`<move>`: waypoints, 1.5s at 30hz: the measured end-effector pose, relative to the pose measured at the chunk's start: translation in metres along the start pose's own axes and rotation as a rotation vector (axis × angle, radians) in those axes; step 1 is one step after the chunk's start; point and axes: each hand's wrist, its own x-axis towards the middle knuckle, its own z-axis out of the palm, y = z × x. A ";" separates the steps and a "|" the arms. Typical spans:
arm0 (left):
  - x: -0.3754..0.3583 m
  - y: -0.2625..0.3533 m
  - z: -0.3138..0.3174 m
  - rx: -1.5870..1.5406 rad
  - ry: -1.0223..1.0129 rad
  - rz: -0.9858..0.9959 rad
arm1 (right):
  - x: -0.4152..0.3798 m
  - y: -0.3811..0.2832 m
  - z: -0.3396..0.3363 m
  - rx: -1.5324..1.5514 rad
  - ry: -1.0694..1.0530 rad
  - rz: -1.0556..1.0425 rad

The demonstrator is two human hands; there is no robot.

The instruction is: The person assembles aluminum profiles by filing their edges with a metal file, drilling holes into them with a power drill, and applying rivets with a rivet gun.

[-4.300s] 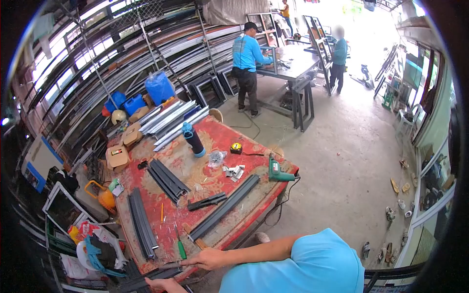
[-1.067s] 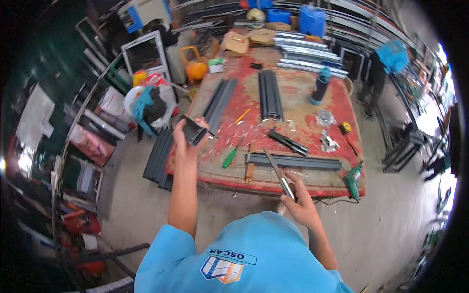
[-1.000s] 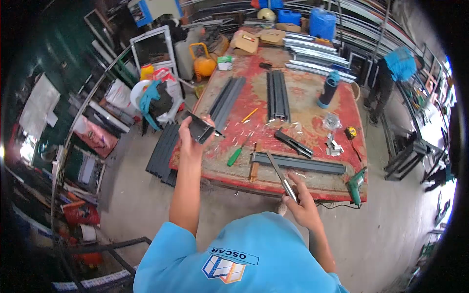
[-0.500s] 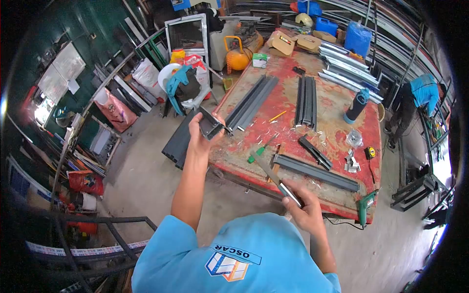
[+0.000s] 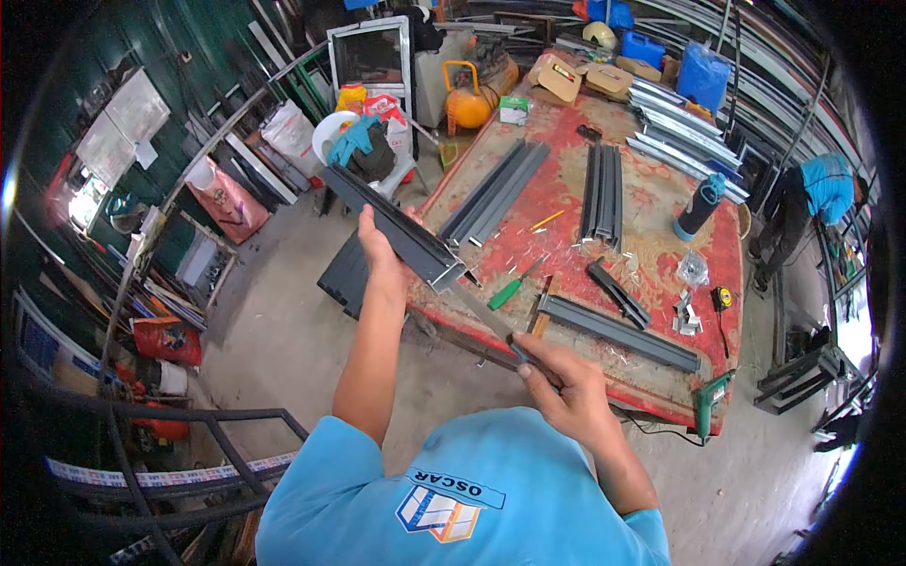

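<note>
My left hand is wrapped round a dark grey metal profile, which slants across the left corner of the table. Its near cut end faces down toward my right side. In my right hand is a flat file, gripped by its dark handle. The file's grey tip reaches up close to the profile's near end. A green-handled screwdriver lies on the table just beyond the file. To the right of it lie a long dark profile and a shorter dark piece.
The worn red table carries more profiles, a pencil, a blue bottle, a tape measure and a green power tool. A person in blue bends over frames at the right.
The profile in my left hand has swung round, so its length now shows with the cut end toward me. My right hand has moved left and up, bringing the file to that end.
</note>
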 end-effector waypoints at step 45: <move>0.055 -0.106 -0.208 1.583 -0.178 0.525 | -0.134 0.145 0.004 -0.145 0.198 0.746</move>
